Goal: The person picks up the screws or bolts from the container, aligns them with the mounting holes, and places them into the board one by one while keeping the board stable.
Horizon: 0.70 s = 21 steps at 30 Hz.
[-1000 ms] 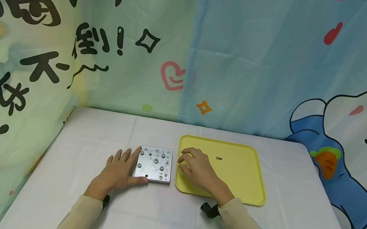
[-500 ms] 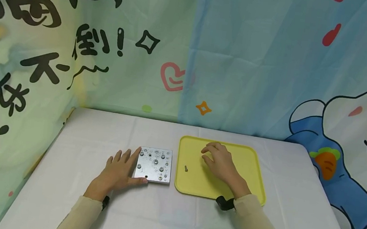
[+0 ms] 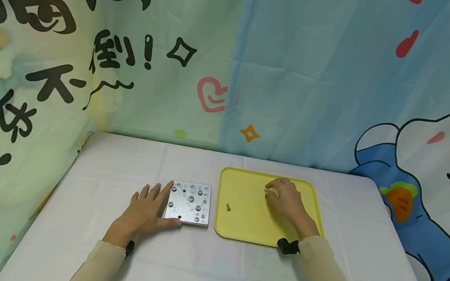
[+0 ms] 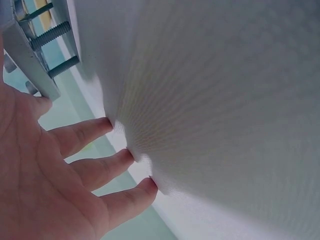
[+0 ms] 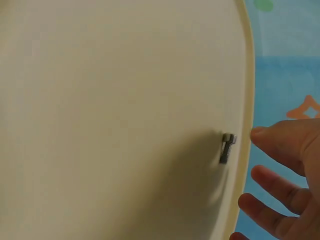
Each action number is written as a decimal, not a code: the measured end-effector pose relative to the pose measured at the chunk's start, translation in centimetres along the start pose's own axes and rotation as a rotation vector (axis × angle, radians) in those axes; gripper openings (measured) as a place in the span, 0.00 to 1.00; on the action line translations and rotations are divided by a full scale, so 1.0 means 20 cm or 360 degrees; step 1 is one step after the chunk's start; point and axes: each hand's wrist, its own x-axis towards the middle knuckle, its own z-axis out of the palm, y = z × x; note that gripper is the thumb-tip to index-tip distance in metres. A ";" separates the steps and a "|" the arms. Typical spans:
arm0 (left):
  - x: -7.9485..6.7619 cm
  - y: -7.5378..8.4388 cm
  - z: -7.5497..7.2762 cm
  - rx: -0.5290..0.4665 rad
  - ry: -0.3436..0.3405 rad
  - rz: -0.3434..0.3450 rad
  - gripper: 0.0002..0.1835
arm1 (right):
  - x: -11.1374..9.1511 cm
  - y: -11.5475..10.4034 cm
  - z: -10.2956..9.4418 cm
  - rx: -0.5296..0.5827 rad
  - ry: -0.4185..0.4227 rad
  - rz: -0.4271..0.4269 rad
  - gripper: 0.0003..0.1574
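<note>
A silver metal plate [image 3: 189, 202], studded with bolts and holes, lies left of the tray. My left hand [image 3: 144, 212] is spread along its left side, thumb and index finger touching its edge. In the left wrist view, bolts [image 4: 52, 35] stick out from the plate, and the other fingertips [image 4: 145, 185] press the white cloth. My right hand [image 3: 287, 199] hovers over the yellow tray [image 3: 239, 231], fingers loosely bent and apart. The right wrist view has a small bolt [image 5: 227, 147] near its fingertips, not touched. Another small bolt [image 3: 228, 207] lies at the tray's left side.
A white cloth [image 3: 209, 270] covers the table. Behind it hangs a printed curtain [image 3: 300, 75] in green and blue, and another printed curtain [image 3: 18, 143] hangs along the left. The tray has a raised rim [image 5: 247, 65].
My right hand has moved right across the tray, uncovering the bolt at the left. Its fingers now cover the spot where the other bolt showed. My left hand has stayed against the plate.
</note>
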 end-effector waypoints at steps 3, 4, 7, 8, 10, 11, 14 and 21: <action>0.00 0.00 0.00 0.0001 -0.0001 -0.0004 0.61 | 0.00 0.02 0.01 0.0012 -0.0046 0.0039 0.13; 0.00 0.00 0.00 0.0000 -0.0002 -0.0004 0.61 | 0.00 0.02 0.01 0.0011 -0.0059 0.0048 0.13; 0.00 0.00 0.01 -0.0004 -0.0003 -0.0003 0.61 | 0.00 0.03 0.02 -0.0002 -0.0095 0.0061 0.12; 0.00 -0.01 0.01 -0.0003 -0.0003 -0.0002 0.61 | 0.00 0.03 0.02 -0.0009 -0.0105 0.0066 0.11; 0.00 -0.01 0.01 -0.0006 -0.0001 0.0002 0.61 | 0.00 0.03 0.03 -0.0018 -0.0124 0.0069 0.10; 0.00 -0.01 0.01 -0.0008 0.0000 0.0003 0.61 | 0.00 0.03 0.03 -0.0025 -0.0133 0.0069 0.10; 0.00 -0.01 0.01 -0.0013 0.0004 0.0006 0.61 | 0.00 0.04 0.03 -0.0045 -0.0148 0.0071 0.09; 0.00 0.00 -0.01 -0.0011 0.0009 0.0013 0.61 | 0.02 0.04 0.03 -0.0102 -0.0165 0.0076 0.08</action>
